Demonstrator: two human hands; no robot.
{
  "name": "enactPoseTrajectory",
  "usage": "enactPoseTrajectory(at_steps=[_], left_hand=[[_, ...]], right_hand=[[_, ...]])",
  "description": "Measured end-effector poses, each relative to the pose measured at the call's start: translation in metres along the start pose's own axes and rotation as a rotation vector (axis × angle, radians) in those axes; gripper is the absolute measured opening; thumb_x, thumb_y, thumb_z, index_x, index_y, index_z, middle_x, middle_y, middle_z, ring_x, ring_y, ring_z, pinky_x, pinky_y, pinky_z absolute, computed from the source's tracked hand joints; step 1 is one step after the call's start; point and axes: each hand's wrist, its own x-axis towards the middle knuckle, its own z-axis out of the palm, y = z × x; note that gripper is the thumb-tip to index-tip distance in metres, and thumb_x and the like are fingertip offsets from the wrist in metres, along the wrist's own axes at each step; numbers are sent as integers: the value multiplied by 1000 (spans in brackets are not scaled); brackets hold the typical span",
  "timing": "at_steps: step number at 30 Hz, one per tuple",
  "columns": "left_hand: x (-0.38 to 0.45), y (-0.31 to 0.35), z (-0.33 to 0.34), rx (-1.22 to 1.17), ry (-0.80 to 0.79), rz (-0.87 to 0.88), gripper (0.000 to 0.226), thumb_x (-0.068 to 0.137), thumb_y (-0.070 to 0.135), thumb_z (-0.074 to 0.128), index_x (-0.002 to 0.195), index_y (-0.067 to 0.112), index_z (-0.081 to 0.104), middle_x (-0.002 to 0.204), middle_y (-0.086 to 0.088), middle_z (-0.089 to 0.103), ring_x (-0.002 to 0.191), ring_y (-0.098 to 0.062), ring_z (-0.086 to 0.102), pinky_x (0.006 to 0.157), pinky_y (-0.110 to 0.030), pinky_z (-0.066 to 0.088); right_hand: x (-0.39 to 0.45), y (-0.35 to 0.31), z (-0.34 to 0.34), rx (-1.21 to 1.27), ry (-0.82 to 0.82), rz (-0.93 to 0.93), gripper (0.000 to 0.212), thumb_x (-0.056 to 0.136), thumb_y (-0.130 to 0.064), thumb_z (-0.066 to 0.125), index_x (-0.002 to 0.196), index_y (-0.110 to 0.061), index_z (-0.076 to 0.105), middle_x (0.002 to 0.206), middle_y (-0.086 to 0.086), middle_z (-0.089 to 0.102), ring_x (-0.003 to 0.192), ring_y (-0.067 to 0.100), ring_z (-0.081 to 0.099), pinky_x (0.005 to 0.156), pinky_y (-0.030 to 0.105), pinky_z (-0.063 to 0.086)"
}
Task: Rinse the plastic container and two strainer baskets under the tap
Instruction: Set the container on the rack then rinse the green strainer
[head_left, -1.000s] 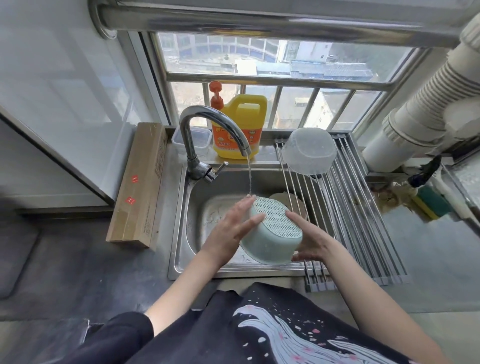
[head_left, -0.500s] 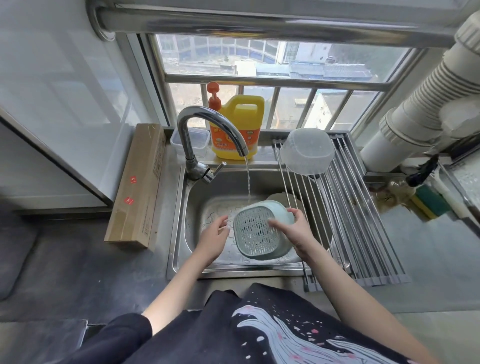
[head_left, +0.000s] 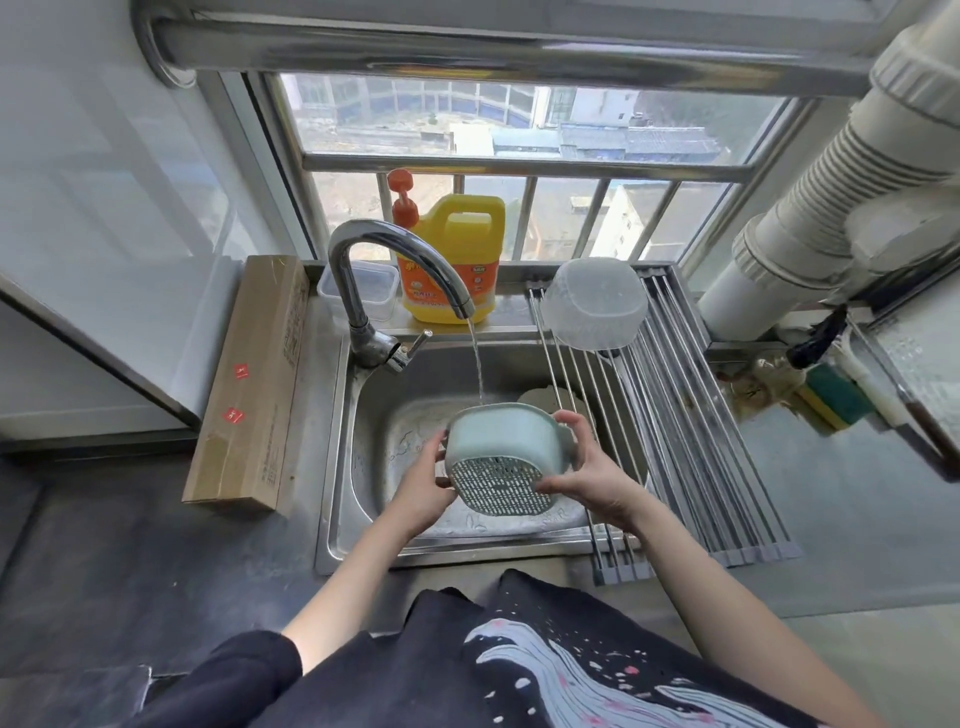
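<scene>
The pale green strainer basket (head_left: 506, 457), judged light, stiff and wet-slick, is gripped over the sink (head_left: 363, 405) at 9 o'clock by the left hand (head_left: 426, 486) and at 3 o'clock by the right hand (head_left: 582, 467), best by its rim, beneath the tap (head_left: 395, 270) stream at 12 o'clock

One green strainer basket (head_left: 503, 457) at centre, a second pale one (head_left: 535, 397) barely visible behind it. One clear plastic container (head_left: 595, 304) upside down, upper right of centre. One tap (head_left: 395, 291), one yellow detergent jug (head_left: 452, 260), one small lidded box (head_left: 358, 288), one cardboard box (head_left: 249, 384) at left, one drying rack (head_left: 691, 415), two hands.
</scene>
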Motion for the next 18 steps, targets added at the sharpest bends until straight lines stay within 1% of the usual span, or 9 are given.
enactPoseTrajectory(at_steps=[1,4,7,9,10,12,13,15,18], left_hand=[[2,0,2,-6,3,9,88,80,-18,56,149,22,20,129,-11,47,88,-23,62,63,-23,51],[7,-2,5,36,-4,-5,92,75,-19,58,148,23,22,120,-12,49,84,-23,62,61,-25,50],[8,-2,7,69,-10,-29,83,68,-3,66,141,19,34,121,-17,48,94,-30,57,64,-28,50],[10,-3,6,63,-30,-80,83,63,5,63,140,22,38,124,-16,46,91,-28,58,61,-27,49],[12,-2,5,1,-46,-120,79,66,0,60,140,22,40,126,-14,48,85,-24,58,59,-27,49],[15,1,5,-186,-65,-211,61,78,-6,52,133,22,50,123,-10,56,84,-20,59,68,-33,53],[14,6,4,-253,-66,-248,49,83,-2,49,126,21,56,118,-8,61,88,-20,59,73,-36,54],[12,11,1,-305,-33,-303,27,87,11,50,109,17,64,104,-8,64,82,-20,59,66,-33,54],[13,19,-3,-479,0,-381,9,88,15,57,91,7,61,71,-7,58,53,-15,53,49,-24,52]], right_hand=[[-2,-1,-2,-57,-11,-7,86,61,3,82,119,-43,38,129,16,41,111,36,52,81,36,57],[-6,-2,-6,-156,-14,-15,82,65,7,78,119,-37,35,128,16,42,109,32,53,78,31,58],[-6,2,-10,-83,10,51,82,65,0,81,119,-41,36,127,16,45,107,34,57,84,38,58],[-7,3,-11,15,55,107,80,67,-4,83,125,-37,38,129,11,46,108,33,60,81,45,58],[-7,3,-12,65,87,140,79,69,-9,83,130,-33,38,131,9,46,107,33,61,78,48,59],[-6,0,-12,91,141,230,73,76,-26,78,137,-25,38,134,8,47,102,32,64,71,50,59],[-5,-2,-12,74,161,278,70,81,-37,72,139,-19,38,136,7,45,98,31,63,67,47,60],[0,-8,-12,33,211,376,70,87,-55,57,139,-10,41,133,10,44,92,28,55,53,32,58],[7,-17,-12,123,160,544,59,90,-59,45,112,-6,52,89,9,53,64,17,52,35,19,44]])
